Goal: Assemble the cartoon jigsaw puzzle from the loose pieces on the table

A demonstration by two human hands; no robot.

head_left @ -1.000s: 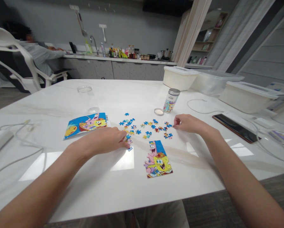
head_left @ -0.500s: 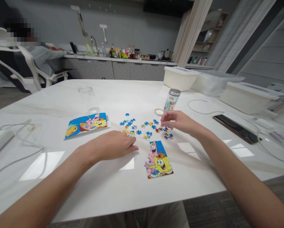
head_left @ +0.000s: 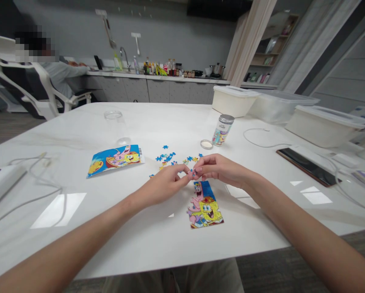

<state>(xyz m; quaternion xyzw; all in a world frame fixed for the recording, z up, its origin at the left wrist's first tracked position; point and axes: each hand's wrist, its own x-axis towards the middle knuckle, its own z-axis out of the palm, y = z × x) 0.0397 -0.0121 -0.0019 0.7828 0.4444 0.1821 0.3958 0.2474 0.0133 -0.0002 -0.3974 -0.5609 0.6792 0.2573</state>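
My left hand point(head_left: 166, 185) and my right hand point(head_left: 220, 169) meet fingertip to fingertip above the white table point(head_left: 170, 122). Both pinch small puzzle pieces point(head_left: 194, 173) between them. Just below lies the partly assembled cartoon puzzle point(head_left: 203, 204). Several loose blue and yellow pieces point(head_left: 170, 156) are scattered behind the hands. A cartoon reference picture point(head_left: 115, 159) lies to the left.
A small tin with a metal lid point(head_left: 222, 130) and a round cap point(head_left: 206, 144) stand behind the pieces. A dark phone point(head_left: 307, 166), cables and white bins point(head_left: 235, 100) sit at the right. Another person sits at the far counter on the left.
Both hands lifted off the table and came together over the top of the assembled puzzle; the right hand moved left with a piece, the left hand moved right.
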